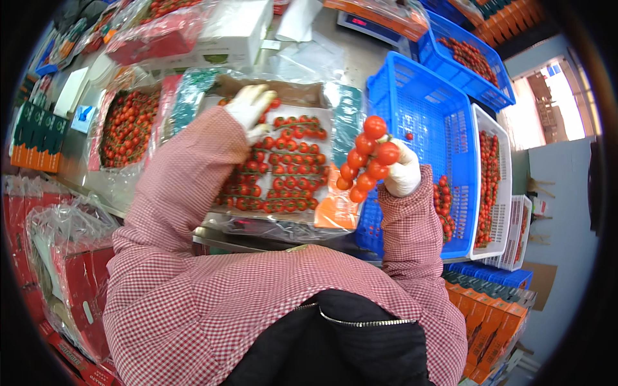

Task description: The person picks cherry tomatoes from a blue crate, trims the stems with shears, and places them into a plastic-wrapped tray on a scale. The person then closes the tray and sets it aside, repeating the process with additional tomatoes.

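My right hand (404, 169), in a white glove, grips a truss of red cherry tomatoes (365, 161) by its stem side. The truss hangs in the air between a carton and a blue plastic crate (393, 91). Inside the plastic-lined carton (289, 92), cherry tomato trusses (294, 170) lie in rows on white paper. My gloved left hand (251, 107) reaches over the carton's far left part. Its thumb and fingers are apart around a few tomatoes there; whether it grips them is hidden.
A smaller tomato-filled box (129, 128) stands left of the carton. Behind are a white box (231, 38) and a digital scale (369, 26). A white crate of tomatoes (502, 193) adjoins the blue crate on the right. Red cartons (89, 284) stack at lower left, orange-green ones (487, 328) at lower right.
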The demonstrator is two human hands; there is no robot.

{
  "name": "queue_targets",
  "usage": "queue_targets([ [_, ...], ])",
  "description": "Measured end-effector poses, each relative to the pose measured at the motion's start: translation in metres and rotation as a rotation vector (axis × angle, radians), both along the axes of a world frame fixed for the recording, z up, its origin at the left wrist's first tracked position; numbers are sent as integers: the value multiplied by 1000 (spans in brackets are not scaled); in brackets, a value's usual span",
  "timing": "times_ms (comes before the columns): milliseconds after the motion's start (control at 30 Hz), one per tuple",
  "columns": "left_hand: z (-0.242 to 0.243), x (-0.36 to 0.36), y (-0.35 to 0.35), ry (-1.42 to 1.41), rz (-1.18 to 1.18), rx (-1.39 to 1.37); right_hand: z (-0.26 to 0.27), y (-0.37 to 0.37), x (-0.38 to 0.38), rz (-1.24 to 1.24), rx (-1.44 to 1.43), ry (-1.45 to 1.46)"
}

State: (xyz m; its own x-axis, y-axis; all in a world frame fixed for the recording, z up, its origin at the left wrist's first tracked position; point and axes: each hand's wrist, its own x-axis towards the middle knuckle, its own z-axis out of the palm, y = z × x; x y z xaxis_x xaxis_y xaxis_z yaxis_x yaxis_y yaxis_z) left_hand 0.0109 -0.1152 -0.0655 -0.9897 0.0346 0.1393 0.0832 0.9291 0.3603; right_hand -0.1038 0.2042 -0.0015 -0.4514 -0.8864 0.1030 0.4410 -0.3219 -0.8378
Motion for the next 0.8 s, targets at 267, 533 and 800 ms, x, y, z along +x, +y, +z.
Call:
queue_targets([
  [267, 19, -22, 79, -383, -166, -165, -13, -125, -22, -344, 371, 1222],
  [533, 12, -22, 83, -552, -288, -222, -32, -205, -40, 385, 1306, 1520],
  [800, 17, -26, 81, -417, -132, -213, -25, -175, -34, 505, 1248, 1747],
])
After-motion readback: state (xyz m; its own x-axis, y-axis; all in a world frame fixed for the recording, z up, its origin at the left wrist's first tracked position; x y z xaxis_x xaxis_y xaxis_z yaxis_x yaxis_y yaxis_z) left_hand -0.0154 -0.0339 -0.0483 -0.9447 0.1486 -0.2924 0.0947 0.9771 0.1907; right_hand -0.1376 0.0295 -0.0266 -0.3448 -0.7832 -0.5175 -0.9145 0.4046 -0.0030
